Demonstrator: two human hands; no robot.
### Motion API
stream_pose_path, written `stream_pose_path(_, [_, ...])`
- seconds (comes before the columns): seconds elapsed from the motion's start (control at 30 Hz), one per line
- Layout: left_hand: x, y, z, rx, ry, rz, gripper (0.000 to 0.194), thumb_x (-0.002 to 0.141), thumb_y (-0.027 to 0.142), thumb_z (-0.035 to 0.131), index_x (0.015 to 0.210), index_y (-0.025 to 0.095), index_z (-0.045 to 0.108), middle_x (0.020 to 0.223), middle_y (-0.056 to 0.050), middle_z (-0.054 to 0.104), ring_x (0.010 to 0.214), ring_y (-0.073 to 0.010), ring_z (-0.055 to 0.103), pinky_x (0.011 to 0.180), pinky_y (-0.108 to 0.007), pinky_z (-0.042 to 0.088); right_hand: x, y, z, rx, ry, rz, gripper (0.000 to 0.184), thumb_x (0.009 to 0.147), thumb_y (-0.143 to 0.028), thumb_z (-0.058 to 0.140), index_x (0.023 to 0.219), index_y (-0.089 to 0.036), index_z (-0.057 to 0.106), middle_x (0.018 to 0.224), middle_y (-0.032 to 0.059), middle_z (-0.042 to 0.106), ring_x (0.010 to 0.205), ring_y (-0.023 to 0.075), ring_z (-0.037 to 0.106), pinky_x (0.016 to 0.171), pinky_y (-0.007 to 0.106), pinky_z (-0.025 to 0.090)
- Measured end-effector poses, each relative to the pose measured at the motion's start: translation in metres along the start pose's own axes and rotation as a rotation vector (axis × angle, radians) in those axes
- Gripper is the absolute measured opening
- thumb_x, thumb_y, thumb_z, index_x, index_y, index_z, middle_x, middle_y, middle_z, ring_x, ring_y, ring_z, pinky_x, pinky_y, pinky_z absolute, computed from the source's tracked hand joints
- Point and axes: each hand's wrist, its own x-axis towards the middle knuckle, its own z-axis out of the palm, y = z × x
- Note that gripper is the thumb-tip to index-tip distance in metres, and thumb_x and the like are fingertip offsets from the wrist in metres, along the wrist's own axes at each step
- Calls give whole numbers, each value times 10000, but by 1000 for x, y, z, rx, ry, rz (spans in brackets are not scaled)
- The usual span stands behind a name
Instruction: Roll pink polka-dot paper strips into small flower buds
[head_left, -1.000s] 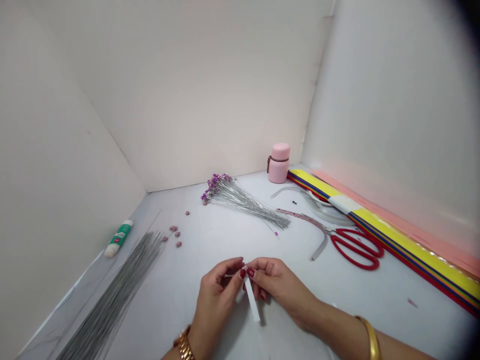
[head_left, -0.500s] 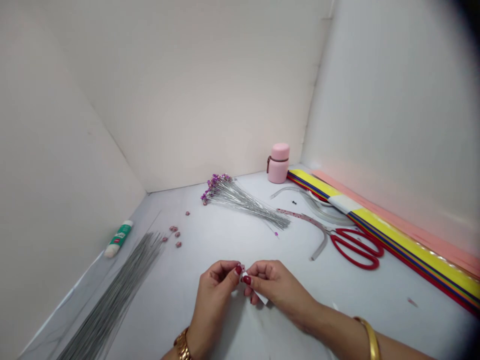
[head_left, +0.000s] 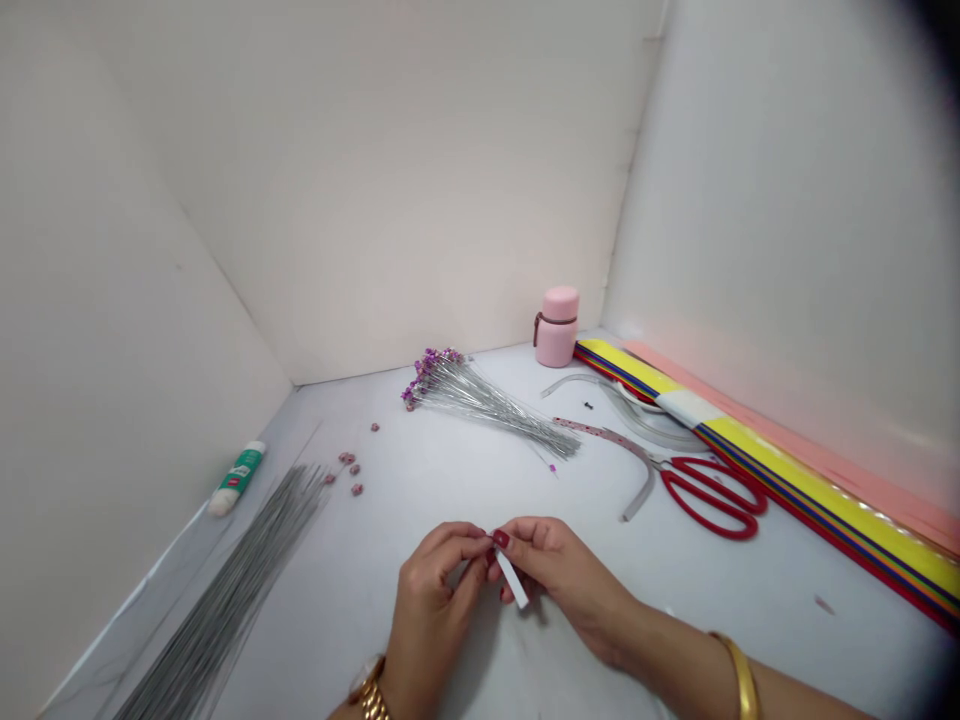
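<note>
Two grips on white paper strip (head_left: 511, 578): left hand (head_left: 433, 612), right hand (head_left: 561, 584); upper end hidden.

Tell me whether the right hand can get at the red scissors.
Probably yes: the scissors lie ahead of the right hand with nothing between them, though it would first have to let go of the paper strip.
</note>
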Motion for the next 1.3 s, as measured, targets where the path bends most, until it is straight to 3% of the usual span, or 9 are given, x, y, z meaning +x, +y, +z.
stream_pose_path(0.1, [1,2,1,-50,-13,-53,154,774,191,519,823,186,665,889,-77,641,819,-183,596,740,-285,466,1,0,0,17,35,9,374,690,-477,584,745,-109,621,603,16,605,470,69,483,468,189,294])
stream_pose_path(0.23, [3,3,4,-242,-17,-263,169,779,270,525,836,150,630,680,-44,653,650,-169,607,627,-270,481,0,1,1,-7,47,5,376,674,-479,601,751,-112,622,586,17,613,458,71,472,455,189,281])
stream_pose_path(0.5, [6,6,7,-487,-54,-370,167,798,261,506,778,128,606,550,-7,624,539,-143,594,581,-257,459,2,6,-2,-149,41,5,369,668,-483,602,740,-122,614,591,16,616,455,75,474,431,184,287])
stream_pose_path(0.73, [2,2,6,-274,-21,-304,155,803,257,497,780,146,602,595,-16,637,555,-138,593,573,-236,466,1,4,-1,-165,38,-8,303,685,-427,608,694,-125,599,545,-2,591,445,67,461,440,184,302])
stream_pose_path(0.9, [1,4,2,55,5,-62,133,787,194,504,793,172,635,762,-54,658,707,-169,605,669,-258,465,0,1,1,-142,29,-26,303,710,-421,583,698,-119,604,514,-15,556,444,62,431,452,185,297])
stream_pose_path(1.03, [-1,2,0,110,-78,65,214,789,129,474,908,189,641,921,-74,651,868,-182,581,795,-283,440,1,1,0,-101,51,-52,314,712,-424,577,676,-113,600,494,-23,524,439,63,411,451,188,290])
stream_pose_path(1.13, [0,0,1,-2,-83,22,236,791,129,466,940,192,638,971,-75,641,893,-181,577,803,-284,443,2,0,-1,-77,48,-40,298,702,-407,588,711,-110,609,505,-16,536,453,70,428,457,189,295])
stream_pose_path(1.3, [5,-1,2,-225,-23,-199,142,780,229,522,809,161,644,790,-53,653,735,-163,593,676,-250,470,2,1,-2,-117,42,-15,268,717,-376,579,760,-116,624,502,-17,545,435,67,417,456,192,301])
